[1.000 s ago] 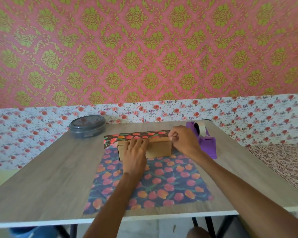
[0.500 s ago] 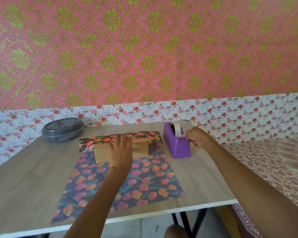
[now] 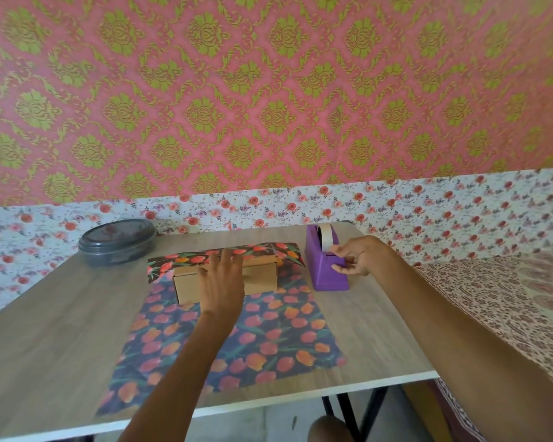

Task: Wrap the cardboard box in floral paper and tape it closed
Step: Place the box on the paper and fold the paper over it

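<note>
The left hand (image 3: 221,283) is lying flat, fingers straight, pressing the paper (image 3: 237,339) flap onto the box (image 3: 260,279); the right hand (image 3: 359,256) is pinching tape (image 3: 325,238) at the dispenser (image 3: 324,272); the box is sitting on the paper, mid-bench (image 3: 61,330), just left of the dispenser.

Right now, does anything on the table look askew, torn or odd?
Nothing is spilled or torn. The far flap of the floral paper lies over the cardboard box under the left hand; its right corner sticks out loose past the box. The right hand is at the purple tape dispenser.
</note>
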Action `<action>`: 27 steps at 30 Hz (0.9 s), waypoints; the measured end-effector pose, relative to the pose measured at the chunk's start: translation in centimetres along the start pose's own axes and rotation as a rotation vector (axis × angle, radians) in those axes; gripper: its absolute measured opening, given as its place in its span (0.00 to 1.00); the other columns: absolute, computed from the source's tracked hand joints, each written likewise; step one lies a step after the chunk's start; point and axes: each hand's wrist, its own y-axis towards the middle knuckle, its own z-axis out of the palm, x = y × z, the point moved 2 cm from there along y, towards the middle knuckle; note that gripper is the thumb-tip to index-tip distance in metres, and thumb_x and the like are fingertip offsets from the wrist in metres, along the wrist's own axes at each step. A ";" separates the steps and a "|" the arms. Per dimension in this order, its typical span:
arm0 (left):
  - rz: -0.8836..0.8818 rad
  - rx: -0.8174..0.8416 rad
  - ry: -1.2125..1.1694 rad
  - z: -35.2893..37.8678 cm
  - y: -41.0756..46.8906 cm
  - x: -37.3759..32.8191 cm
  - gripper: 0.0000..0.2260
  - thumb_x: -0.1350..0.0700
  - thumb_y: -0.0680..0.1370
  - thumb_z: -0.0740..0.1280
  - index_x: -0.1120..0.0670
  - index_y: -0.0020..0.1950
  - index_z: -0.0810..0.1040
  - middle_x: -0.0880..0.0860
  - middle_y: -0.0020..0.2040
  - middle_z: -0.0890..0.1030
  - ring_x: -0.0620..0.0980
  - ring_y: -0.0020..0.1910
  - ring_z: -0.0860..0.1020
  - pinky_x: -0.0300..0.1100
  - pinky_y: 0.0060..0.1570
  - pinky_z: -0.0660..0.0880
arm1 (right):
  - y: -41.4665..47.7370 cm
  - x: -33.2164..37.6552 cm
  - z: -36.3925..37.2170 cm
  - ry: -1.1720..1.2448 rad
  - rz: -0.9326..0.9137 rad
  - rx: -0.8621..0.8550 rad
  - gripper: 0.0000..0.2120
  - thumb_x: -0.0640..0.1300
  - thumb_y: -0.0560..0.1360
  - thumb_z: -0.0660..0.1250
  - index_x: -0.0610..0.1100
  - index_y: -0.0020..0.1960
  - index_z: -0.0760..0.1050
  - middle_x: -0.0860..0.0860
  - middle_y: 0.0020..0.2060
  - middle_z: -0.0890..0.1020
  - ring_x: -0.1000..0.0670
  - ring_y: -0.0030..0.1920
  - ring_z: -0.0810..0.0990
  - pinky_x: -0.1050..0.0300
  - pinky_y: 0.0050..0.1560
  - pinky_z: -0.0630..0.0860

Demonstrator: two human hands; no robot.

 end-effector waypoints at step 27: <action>-0.031 -0.029 -0.016 0.4 -0.6 0.1 0.20 0.62 0.75 0.69 0.52 0.66 0.74 0.54 0.65 0.73 0.58 0.62 0.72 0.58 0.59 0.74 | 0.1 -1.0 -2.1 0.098 -0.228 0.001 0.07 0.38 0.77 0.70 0.38 0.55 0.78 0.42 0.51 0.82 0.47 0.50 0.80 0.52 0.40 0.84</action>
